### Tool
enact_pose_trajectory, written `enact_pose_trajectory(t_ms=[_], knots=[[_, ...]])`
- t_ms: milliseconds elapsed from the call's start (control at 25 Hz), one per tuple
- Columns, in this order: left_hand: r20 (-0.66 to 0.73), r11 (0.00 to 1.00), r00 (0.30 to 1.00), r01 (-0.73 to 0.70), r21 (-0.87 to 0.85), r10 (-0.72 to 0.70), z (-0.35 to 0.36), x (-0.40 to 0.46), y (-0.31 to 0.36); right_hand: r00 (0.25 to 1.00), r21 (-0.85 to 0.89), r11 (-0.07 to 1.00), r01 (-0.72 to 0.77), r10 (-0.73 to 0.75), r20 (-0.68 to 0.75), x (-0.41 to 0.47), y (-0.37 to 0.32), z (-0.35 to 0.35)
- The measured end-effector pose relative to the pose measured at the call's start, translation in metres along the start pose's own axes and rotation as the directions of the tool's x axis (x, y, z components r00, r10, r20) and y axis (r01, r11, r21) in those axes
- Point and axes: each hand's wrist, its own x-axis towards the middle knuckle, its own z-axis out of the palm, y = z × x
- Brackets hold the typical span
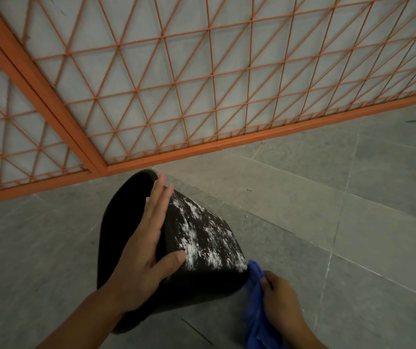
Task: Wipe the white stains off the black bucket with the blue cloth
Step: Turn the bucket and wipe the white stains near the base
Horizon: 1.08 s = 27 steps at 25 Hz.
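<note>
Two hands work over a grey tiled floor (pixel 327 210), in front of an orange metal lattice gate (pixel 176 84) that fills the upper half of the view. Lying tipped on its side on the tiles near the middle is the black bucket (pixel 196 278), its mouth turned towards the gate and its outer wall facing up. White stains (pixel 201 235) are spattered in streaks across that upturned wall, thickest on the right-hand part. The left hand (pixel 143 240) lies flat against the bucket near its rim, fingers straight and together, thumb spread out onto the stained wall; it grips nothing. Just beside the bucket's base, at lower right, the right hand (pixel 280 298) has its fingers curled round a bunched blue cloth (pixel 254 311), whose top edge touches the bucket's lower corner.
</note>
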Motion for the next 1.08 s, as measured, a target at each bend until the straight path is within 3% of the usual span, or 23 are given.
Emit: enact_pose_trajectory(t_ms=[120, 280, 360, 480, 720, 920, 1080], knots=[[0.03, 0.999, 0.999, -0.03, 0.023, 0.029, 0.011, -0.002, 0.003, 0.986, 0.168, 0.984, 0.06, -0.032, -0.163, -0.025, -0.023, -0.022], [-0.053, 1.0, 0.998, 0.017, 0.009, -0.016, 0.024, 0.005, 0.002, 0.938, 0.363, 0.882, 0.301, -0.205, -0.281, -0.081, -0.068, -0.019], [-0.066, 1.0, 0.998, 0.014, 0.025, -0.012, 0.031, 0.009, 0.001, 0.906, 0.427, 0.801, 0.42, -0.341, -0.251, -0.098, -0.081, -0.005], [-0.072, 0.999, 0.997, 0.027, 0.033, -0.025, 0.034, 0.012, -0.001, 0.795, 0.374, 0.712, 0.594, -0.59, -0.14, -0.092, -0.096, 0.014], [-0.044, 0.999, 0.999, 0.026, 0.023, -0.025, 0.028, 0.016, 0.0, 0.852, 0.406, 0.749, 0.524, -0.46, -0.25, -0.057, -0.101, 0.024], [-0.011, 1.0, 1.0, 0.007, 0.018, -0.007, 0.031, 0.015, 0.001, 0.851, 0.419, 0.742, 0.524, -0.478, -0.217, -0.055, -0.103, 0.022], [-0.003, 0.999, 1.0, 0.012, 0.035, -0.012, 0.028, 0.016, 0.0, 0.891, 0.39, 0.802, 0.453, -0.422, -0.166, -0.05, -0.108, 0.014]])
